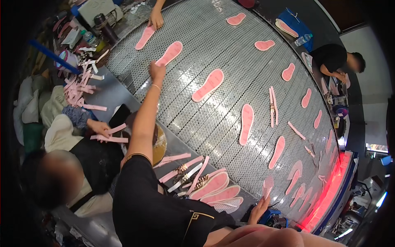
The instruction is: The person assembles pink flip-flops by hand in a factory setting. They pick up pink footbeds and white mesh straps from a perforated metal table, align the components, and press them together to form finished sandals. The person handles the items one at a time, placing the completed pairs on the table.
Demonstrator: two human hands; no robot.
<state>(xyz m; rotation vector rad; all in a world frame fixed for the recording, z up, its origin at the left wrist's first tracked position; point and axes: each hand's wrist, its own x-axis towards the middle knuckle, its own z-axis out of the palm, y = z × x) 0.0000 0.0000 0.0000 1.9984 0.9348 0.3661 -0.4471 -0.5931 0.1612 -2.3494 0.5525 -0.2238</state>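
Note:
My left hand (156, 71) reaches out over the metal mesh belt (181, 109). Its fingers are closed on the near end of a pink insole (172, 52) with a pale rim, lying along the belt. Low in the view, at the belt's near edge, my right hand (259, 210) grips a pink, mesh-patterned insole-shaped piece (268, 187), held upright. Another pink insole (208, 85) lies flat to the right of my left hand. Near my body, several pale-rimmed pink insoles (210, 184) are piled beside pink straps (181, 168) with metallic trim.
A co-worker's hand (156, 19) holds an insole (145, 38) at the top. At left, a seated co-worker's hand (100, 128) holds pink strips (110, 138). Loose strips (78, 90) heap behind. A red-lit machine (329, 191) borders the belt's right end. Another person (333, 59) works beyond.

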